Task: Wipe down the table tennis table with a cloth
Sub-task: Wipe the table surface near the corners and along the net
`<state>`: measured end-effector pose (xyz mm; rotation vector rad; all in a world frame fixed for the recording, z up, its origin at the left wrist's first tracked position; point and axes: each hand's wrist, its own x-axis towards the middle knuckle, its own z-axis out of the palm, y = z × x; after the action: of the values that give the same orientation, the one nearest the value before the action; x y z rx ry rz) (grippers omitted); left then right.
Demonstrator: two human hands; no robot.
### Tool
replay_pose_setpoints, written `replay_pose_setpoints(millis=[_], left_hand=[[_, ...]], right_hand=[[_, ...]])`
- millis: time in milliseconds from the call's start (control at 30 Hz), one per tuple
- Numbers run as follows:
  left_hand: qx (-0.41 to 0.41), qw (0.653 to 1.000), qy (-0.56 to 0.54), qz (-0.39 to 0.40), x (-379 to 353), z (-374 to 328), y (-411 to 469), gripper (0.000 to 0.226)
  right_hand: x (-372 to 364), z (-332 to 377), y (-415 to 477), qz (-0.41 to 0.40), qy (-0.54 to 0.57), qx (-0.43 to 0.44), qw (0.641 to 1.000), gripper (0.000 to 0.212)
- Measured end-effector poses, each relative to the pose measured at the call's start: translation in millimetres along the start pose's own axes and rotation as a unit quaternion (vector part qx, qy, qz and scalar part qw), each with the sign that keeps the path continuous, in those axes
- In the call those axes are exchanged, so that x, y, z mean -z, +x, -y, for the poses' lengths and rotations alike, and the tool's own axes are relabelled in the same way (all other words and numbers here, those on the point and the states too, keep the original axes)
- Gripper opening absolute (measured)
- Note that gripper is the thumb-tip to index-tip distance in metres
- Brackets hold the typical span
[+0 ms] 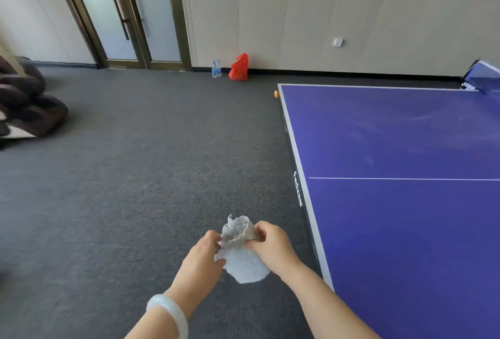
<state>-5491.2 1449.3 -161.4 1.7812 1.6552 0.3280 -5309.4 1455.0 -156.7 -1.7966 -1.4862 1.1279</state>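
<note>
1. Cloth point(242, 254): small, pale grey-white towel with a nubby terry pile; upper part bunched into folds, lower part hanging in a rounded lobe. It is held in the air over the carpet, just left of the table's near edge, not touching the table.
2. Left hand point(201, 258): fingers curled, pinching the cloth's left edge. A smooth, pale, translucent bangle point(169, 311) sits on that wrist.
3. Right hand point(272, 244): fingers curled round the bunched upper folds, gripping from the right.
4. Table tennis table point(405, 135): flat, matte blue-violet top, white border stripe, thin white centre line; faint pale smears on the far half. Dark side rail with white lettering, not readable.
5. Floor: dark grey short-pile carpet point(135, 176).
6. Room: beige panelled wall; frosted glass door point(121, 11) in a bronze-toned frame.
7. Against the wall: two clear water bottles point(216, 68) beside a red plastic bag point(239, 68). Small orange ball point(276, 94) at the table's far corner.
</note>
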Motion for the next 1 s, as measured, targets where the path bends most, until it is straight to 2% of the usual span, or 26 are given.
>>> replay_pose_setpoints(millis=[200, 333, 400, 467, 567, 700, 733, 800, 900, 967, 1000], left_hand=[[0.009, 1.0, 0.011, 0.02, 18.7, -36.4, 109.6, 0.023], [-0.058, 0.997, -0.005, 0.06, 29.0, -64.4, 188.3, 0.007], [-0.109, 0.99, -0.028, 0.088, 33.4, -83.1, 227.3, 0.017], [-0.161, 0.979, -0.038, 0.117, 39.9, -107.4, 265.0, 0.018], [-0.248, 0.959, -0.028, 0.138, 50.1, -144.5, 317.2, 0.011], [-0.332, 0.924, 0.016, 0.191, 53.2, -187.4, 360.8, 0.016], [-0.351, 0.913, 0.043, 0.206, 50.3, -196.4, 367.3, 0.018], [-0.386, 0.891, 0.082, 0.223, 40.5, -210.1, 376.5, 0.012], [-0.432, 0.852, 0.147, 0.256, 21.5, -224.7, 386.7, 0.001], [-0.459, 0.817, 0.223, 0.269, 7.9, -237.2, 399.9, 0.016], [-0.468, 0.799, 0.261, 0.274, 0.9, -245.2, 408.4, 0.022]], right_hand=[[40.6, 8.1, 84.8, -0.066, 0.099, -0.067, 0.991, 0.013], [60.5, -1.0, 137.0, -0.137, 0.192, -0.129, 0.963, 0.003], [69.5, -8.2, 163.4, -0.186, 0.263, -0.169, 0.931, 0.005], [74.6, -9.2, 187.8, -0.233, 0.355, -0.186, 0.886, 0.013], [71.7, 0.7, 222.5, -0.31, 0.473, -0.183, 0.804, 0.023], [71.1, 20.5, 264.4, -0.327, 0.627, -0.172, 0.686, 0.041], [73.4, 22.6, 273.3, -0.328, 0.643, -0.176, 0.669, 0.045], [77.9, 24.4, 286.7, -0.32, 0.654, -0.173, 0.664, 0.048], [89.2, 15.1, 303.7, -0.326, 0.67, -0.136, 0.653, 0.035], [100.6, 3.4, 315.5, -0.337, 0.686, -0.103, 0.637, 0.027], [106.0, -4.3, 322.8, -0.348, 0.695, -0.095, 0.622, 0.03]])
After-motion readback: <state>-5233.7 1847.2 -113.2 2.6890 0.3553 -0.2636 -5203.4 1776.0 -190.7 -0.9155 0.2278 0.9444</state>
